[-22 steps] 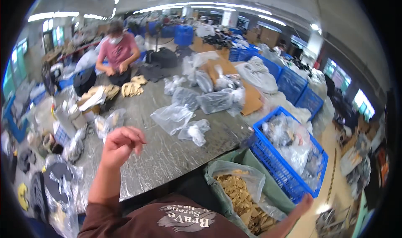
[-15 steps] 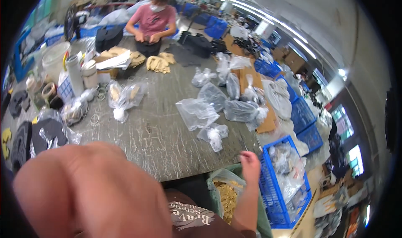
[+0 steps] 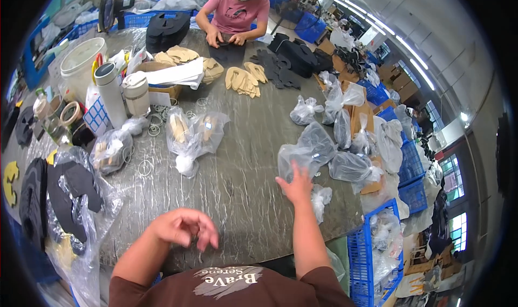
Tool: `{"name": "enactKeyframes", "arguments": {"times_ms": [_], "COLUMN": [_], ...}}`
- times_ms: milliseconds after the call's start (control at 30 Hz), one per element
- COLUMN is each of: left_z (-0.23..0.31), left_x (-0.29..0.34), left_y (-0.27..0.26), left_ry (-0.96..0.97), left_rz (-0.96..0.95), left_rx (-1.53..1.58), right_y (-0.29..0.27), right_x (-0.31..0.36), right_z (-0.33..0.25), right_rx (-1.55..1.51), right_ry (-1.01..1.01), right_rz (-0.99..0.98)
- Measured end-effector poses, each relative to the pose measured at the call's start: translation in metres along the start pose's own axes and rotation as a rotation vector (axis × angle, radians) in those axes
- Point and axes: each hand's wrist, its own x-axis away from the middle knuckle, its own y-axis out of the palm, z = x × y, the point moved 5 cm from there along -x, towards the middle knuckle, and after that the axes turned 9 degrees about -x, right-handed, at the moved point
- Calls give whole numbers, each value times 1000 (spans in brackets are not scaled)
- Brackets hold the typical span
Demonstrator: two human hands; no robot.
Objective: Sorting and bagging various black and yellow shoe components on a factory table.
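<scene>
My right hand [image 3: 295, 185] reaches over the table with its fingers spread, its fingertips on a clear plastic bag [image 3: 291, 155]. Another filled clear bag [image 3: 317, 143] adjoins it on the far side, and a knotted white plastic bundle [image 3: 322, 197] lies just right of my right wrist. Above the table's front edge, my left hand [image 3: 188, 229] hovers with loosely curled fingers held apart and nothing in them. Farther off, a knotted clear bag of tan pieces [image 3: 186, 129] rests on the worn table [image 3: 237, 183].
Across the table a masked person [image 3: 236, 15] handles a dark piece near tan cut pieces [image 3: 244, 80]. Cups and a white tumbler [image 3: 110, 94] crowd the left, above black pieces in plastic [image 3: 67, 193]. A blue crate [image 3: 360, 264] stands beyond the right front corner.
My left arm has dropped from close before the camera to the table's front edge. My right hand has moved from near the blue crate onto the clear bag. The view has shifted.
</scene>
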Motion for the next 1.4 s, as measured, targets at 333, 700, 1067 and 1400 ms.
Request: {"name": "enactKeyframes", "arguments": {"times_ms": [333, 700, 1067, 1400], "left_z": [-51, -49, -116, -159], "left_x": [24, 22, -165, -175], "left_y": [-95, -96, -34, -56], "left_ry": [-65, -215, -376, -338], "left_rz": [637, 817, 502, 665], "left_rx": [182, -16, -1056, -212], "right_y": [33, -50, -24, -11], "right_x": [23, 69, 79, 78], "right_z": [-21, 111, 154, 149], "right_rx": [-77, -62, -2359, -2009], "right_ry": [-308, -18, 389, 309], "right_rz": [183, 131, 8, -247]}}
